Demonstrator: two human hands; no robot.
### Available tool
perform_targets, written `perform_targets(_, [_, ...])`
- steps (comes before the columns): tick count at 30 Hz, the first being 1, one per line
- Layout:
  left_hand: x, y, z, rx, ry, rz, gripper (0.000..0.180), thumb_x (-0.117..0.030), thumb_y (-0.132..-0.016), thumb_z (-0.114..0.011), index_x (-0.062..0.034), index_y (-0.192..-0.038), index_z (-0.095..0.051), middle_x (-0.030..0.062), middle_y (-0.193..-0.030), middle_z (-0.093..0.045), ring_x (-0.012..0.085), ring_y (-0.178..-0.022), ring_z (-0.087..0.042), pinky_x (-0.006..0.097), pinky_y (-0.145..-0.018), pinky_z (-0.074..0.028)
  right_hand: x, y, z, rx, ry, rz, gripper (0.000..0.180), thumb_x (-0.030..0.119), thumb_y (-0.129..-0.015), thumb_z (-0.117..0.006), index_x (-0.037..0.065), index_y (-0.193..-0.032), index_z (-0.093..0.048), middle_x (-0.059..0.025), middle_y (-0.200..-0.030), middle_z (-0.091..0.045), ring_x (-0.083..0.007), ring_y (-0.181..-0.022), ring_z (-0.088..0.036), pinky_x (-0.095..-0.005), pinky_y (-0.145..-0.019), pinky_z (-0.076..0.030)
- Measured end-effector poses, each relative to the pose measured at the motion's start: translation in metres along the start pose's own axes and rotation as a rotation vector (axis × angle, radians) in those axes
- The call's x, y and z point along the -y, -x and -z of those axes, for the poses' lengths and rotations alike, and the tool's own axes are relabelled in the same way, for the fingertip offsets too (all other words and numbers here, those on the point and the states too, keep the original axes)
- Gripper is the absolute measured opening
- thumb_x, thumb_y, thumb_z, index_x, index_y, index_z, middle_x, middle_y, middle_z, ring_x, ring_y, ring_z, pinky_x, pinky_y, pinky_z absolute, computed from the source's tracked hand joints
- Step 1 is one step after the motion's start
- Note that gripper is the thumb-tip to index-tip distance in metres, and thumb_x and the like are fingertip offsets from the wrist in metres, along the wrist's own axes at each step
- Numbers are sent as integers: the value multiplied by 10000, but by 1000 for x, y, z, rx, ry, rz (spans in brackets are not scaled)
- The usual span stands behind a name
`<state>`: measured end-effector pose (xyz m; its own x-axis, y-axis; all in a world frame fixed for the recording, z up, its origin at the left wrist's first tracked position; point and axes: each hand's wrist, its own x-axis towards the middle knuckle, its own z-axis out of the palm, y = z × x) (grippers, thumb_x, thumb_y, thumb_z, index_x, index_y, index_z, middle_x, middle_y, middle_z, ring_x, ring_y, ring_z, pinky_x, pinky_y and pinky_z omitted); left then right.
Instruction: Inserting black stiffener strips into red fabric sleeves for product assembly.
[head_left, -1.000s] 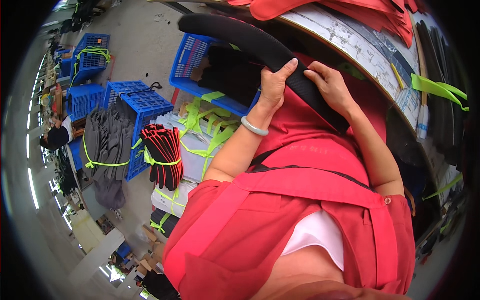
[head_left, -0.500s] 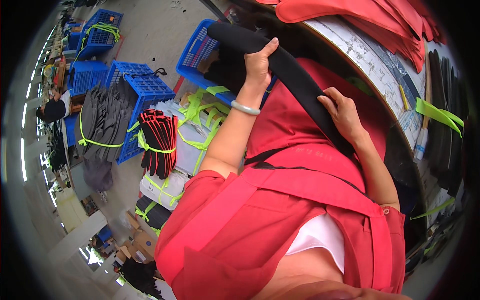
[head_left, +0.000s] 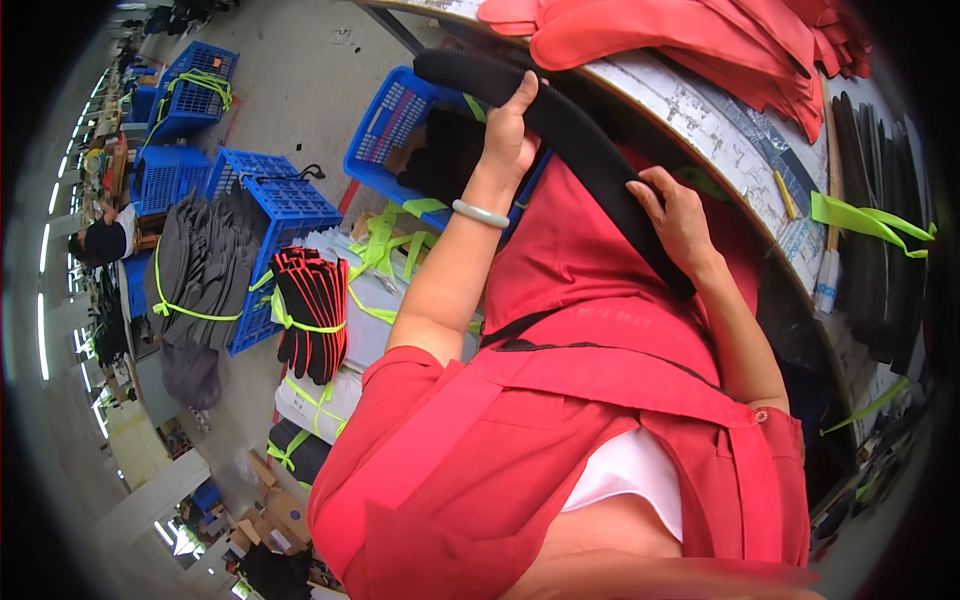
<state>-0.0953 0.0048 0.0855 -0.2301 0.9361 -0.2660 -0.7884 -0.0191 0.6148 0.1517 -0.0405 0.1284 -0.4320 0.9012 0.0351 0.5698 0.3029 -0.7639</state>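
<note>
A long, slightly curved black fabric piece (head_left: 594, 140) runs slantwise across my lap, over a red apron (head_left: 560, 250). My left hand (head_left: 510, 138) is wrapped round it near its far left end, the thumb lying on top. Farther along, toward the near right, my right hand (head_left: 676, 214) pinches its edge between thumb and fingers. A pale bracelet (head_left: 481, 214) circles my left wrist. Just beyond and left of the left hand stands a blue plastic basket (head_left: 372, 150) with dark pieces (head_left: 445, 150) inside.
At upper right, a worn white table (head_left: 690, 115) carries stacked red pieces (head_left: 690, 45) and a yellow pen-like stick (head_left: 785, 195). Black strips (head_left: 880, 200) lie beyond its right side. Left stand tied grey bundles (head_left: 200, 265), red-edged black pieces (head_left: 308, 315) and a blue crate (head_left: 280, 195). A person (head_left: 105, 237) is far left.
The view has shifted a little, so the table and baskets sit differently. Both hands keep their grip on the black fabric piece, with its far end dipping slightly.
</note>
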Motion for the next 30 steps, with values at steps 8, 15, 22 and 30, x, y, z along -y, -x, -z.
perform_targets(8, [-27,-32,-22,78,-29,-156,205,-139,-849,-737,-54,-1011,-643,37,-968,-662,165,-859,-632,314,-785,-524,9,-21,17,25,-30,-33,282,275,-925,-618,17,-1038,-616,-216,-882,-660,-371,-828,-653,-401,-703,-505])
perform_targets(15, [-137,-11,-131,423,-902,-424,265,-263,-797,-797,-21,-861,-710,13,-745,-670,107,-658,-633,263,-635,-520,7,-42,27,-4,-292,140,262,210,-892,-671,42,-1085,-610,-80,-943,-647,-185,-823,-623,-308,-742,-508])
perform_targets(22, [-32,76,-82,747,-987,557,291,-218,-825,-757,3,-998,-680,-5,-863,-667,77,-824,-582,263,-774,-487,45,-57,64,-196,-358,295,129,130,-891,-663,8,-932,-662,-45,-766,-660,-94,-736,-606,-258,-675,-497])
perform_targets(30, [10,80,-58,581,-821,373,155,-141,-868,-706,9,-904,-704,-16,-757,-663,27,-683,-562,204,-598,-465,19,-21,22,55,-225,91,198,210,-917,-602,33,-1002,-624,-141,-784,-625,-282,-734,-624,-338,-677,-493])
